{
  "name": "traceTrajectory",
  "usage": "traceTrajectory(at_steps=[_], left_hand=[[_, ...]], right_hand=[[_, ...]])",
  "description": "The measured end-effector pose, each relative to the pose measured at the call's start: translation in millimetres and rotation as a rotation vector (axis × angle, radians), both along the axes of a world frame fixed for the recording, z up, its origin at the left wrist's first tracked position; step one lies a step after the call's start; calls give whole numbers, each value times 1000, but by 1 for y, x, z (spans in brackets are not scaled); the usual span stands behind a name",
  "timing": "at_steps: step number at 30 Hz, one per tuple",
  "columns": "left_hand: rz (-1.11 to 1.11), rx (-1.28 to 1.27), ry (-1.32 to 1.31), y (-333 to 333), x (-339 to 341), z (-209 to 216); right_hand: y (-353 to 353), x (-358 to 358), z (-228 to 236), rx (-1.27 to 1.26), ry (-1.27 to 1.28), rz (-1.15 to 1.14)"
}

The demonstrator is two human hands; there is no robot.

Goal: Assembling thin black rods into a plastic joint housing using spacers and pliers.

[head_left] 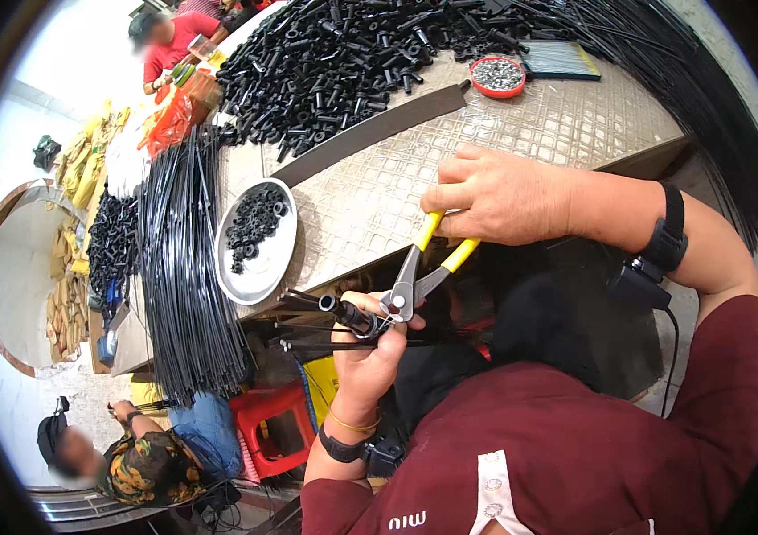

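My right hand is closed round the yellow handles of a pair of pincers, with its forearm reaching in from the right. The steel jaws meet a thin, light wire at the collar of a black plastic tube piece. That piece lies tilted in my left hand, its hollow end facing up and left. Thin black rods run from it past my fingers to the left. Both hands are in front of the table's near edge, above my lap. Whether the wire is gripped or cut cannot be made out.
On the table are a metal plate of small black rings, a flat metal bar, a red dish of small metal bits and a heap of black tubes. Rod bundles overhang its edge. Two co-workers sit left, near a red stool.
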State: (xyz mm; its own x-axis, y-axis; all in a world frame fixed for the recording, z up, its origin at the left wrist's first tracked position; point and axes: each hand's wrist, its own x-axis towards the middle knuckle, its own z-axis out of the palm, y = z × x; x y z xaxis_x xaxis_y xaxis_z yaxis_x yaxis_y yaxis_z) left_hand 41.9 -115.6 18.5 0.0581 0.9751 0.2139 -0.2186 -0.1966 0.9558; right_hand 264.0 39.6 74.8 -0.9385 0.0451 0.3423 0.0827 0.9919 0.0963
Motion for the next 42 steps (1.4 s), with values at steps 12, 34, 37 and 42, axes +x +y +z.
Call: traceTrajectory(at_steps=[12,34,37,42], left_hand=[[290,-111,8,-8,-23,-2],[214,-8,296,-27,-36,7],[207,-25,298,-28,-34,8],[200,-47,317,-27,-29,7]], right_hand=[[-66,-38,-47,-1100,208,-255],[-115,-111,-94,-1627,526,-206],[-115,-108,-85,-1741,497,-328],[-109,-109,-92,-1782,461,-327]])
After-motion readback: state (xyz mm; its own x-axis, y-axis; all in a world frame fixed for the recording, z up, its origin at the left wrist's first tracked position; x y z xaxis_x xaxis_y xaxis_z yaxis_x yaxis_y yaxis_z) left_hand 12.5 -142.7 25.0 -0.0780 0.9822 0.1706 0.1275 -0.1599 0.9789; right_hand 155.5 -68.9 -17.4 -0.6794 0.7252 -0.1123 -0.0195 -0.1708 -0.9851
